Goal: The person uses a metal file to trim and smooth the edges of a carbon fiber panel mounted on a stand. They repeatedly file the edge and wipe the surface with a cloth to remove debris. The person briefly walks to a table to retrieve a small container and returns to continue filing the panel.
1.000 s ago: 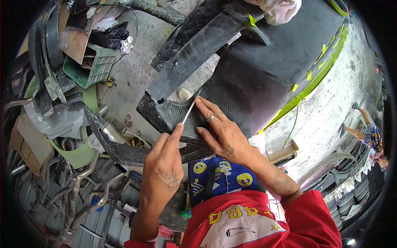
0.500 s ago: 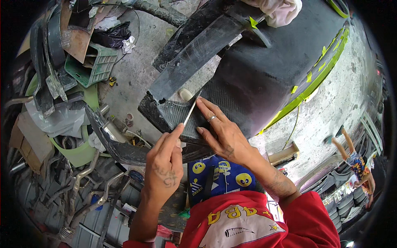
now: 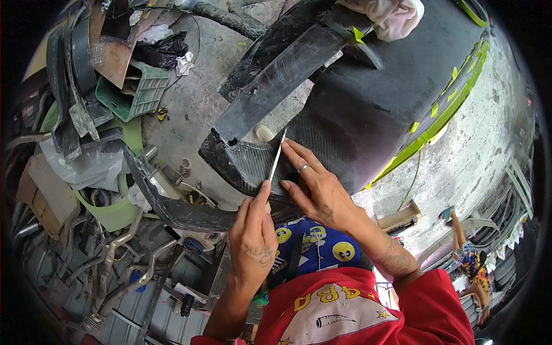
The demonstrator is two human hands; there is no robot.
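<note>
One thin tool (image 3: 276, 163), seemingly metal, is held by the left hand (image 3: 252, 238); one panel (image 3: 374, 103) is touched by the spread right hand (image 3: 322, 190).

Left hand shifted right along the near edge of the black body panel (image 3: 356, 98); a passer-by changed place.
The left hand (image 3: 252, 238) came farther in from the panel's left corner, turning the thin metal tool (image 3: 276, 162) so that it pointed more directly away from the person. On the panel's near side, the hand now covered part of the blue cloth with yellow faces (image 3: 342, 244), while a black cylinder (image 3: 187, 305) came into sight beside the forearm. The passer-by (image 3: 474, 270), earlier level with the panel's taped right side, had moved nearer the person.
</note>
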